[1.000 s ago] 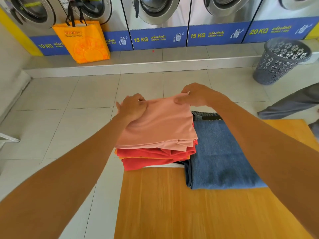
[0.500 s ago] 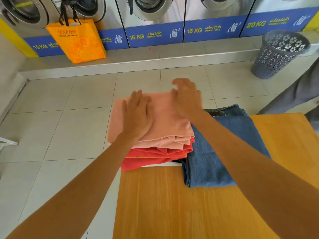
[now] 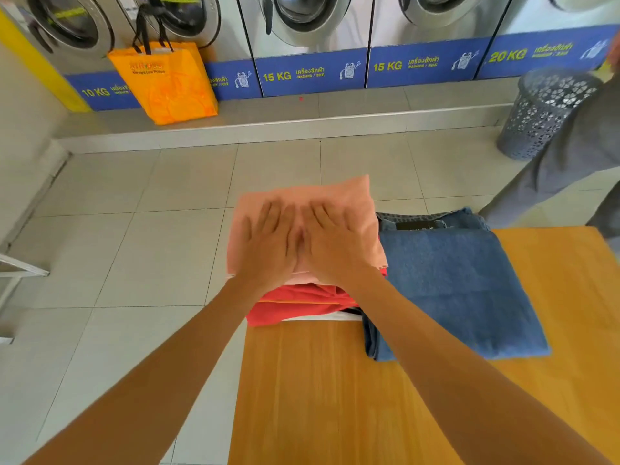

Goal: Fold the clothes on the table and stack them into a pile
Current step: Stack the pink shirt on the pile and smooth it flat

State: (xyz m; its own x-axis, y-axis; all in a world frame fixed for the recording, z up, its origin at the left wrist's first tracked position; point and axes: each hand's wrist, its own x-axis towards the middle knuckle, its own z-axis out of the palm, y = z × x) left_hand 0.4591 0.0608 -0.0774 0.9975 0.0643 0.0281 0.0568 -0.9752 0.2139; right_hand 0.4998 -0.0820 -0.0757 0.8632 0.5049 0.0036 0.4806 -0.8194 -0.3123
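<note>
A folded pink garment (image 3: 339, 196) lies on top of a pile at the far left corner of the wooden table (image 3: 322, 391). Under it are folded red garments (image 3: 295, 303) with an orange edge and a strip of white at the bottom. My left hand (image 3: 268, 246) and my right hand (image 3: 332, 246) lie flat side by side on the pink garment, fingers spread, holding nothing. Folded blue jeans (image 3: 459, 290) lie right beside the pile, touching it.
A grey laundry basket (image 3: 543, 112) stands on the floor at the far right, next to another person's grey trouser leg (image 3: 570, 182). An orange bag (image 3: 167, 82) hangs in front of the washing machines (image 3: 312, 35). A metal frame (image 3: 20, 270) juts in at the left.
My hands let go of the pink garment's far edge, laid it on the pile, then slid together to its middle, pressing flat. The pile sits lower.
</note>
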